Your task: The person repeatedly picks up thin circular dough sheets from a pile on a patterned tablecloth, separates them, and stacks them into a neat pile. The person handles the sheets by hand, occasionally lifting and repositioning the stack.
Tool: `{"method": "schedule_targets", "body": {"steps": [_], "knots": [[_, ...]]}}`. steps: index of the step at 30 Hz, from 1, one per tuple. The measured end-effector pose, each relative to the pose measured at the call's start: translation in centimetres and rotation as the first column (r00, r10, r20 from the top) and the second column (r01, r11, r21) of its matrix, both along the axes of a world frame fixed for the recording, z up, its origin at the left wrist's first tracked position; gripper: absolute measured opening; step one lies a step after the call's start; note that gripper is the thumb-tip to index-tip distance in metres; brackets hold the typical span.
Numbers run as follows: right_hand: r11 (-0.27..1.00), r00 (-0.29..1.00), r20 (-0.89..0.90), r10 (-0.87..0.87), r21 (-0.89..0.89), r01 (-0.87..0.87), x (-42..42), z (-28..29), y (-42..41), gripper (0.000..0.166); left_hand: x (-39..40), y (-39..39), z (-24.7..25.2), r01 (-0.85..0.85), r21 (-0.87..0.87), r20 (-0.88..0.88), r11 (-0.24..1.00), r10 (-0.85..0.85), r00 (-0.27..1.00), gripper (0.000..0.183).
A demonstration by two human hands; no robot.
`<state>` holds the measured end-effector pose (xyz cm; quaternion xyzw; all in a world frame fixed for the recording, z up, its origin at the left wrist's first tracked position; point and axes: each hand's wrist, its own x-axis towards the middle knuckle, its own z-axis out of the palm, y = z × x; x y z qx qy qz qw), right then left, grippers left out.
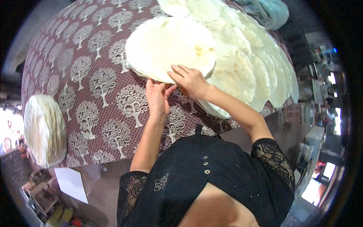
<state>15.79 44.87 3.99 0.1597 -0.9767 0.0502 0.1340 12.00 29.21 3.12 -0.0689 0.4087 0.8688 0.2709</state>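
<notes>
A round stack of thin, pale flatbreads [170, 46] lies before me on a patterned tablecloth, with a few browned spots on its top sheet. My right hand [192, 81] lays its fingers on top of the near edge, its thumb below the rim. Just left of it, my left hand [158, 98] touches the same edge from beneath. The stack hides its fingertips, so its hold is unclear. To the right, many overlapping flatbreads [231, 73] spread across the cloth, partly under the stack.
The maroon tablecloth [109, 112] bears pale tree motifs. Another tall flatbread stack [44, 130] stands at the table's left edge. A bluish plastic bag [266, 12] lies at the far right. A white panel [71, 184] is below the table edge at lower left.
</notes>
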Motion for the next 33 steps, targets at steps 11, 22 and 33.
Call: {"method": "schedule_targets", "body": {"steps": [11, 22, 33], "knots": [[0.938, 0.989, 0.149, 0.024, -0.347, 0.029, -10.3, 8.8, 17.7, 0.031, 5.8, 1.3, -0.4, 0.104, -0.046, 0.061, 0.994, -0.101, 0.993, 0.070], [0.984, 0.989, -0.010, 0.147, 0.108, -0.145, 13.5, 10.2, 18.6, 0.037, 13.5, 5.7, -2.7, 0.032, -0.223, 0.054, 0.974, -0.021, 0.998, 0.044], [0.954, 0.985, 0.148, 0.086, -0.296, -0.038, 18.1, 0.5, 19.6, 0.048, 13.7, 7.7, -4.5, -0.037, -0.099, 0.062, 0.994, 0.044, 0.997, 0.037]]}}
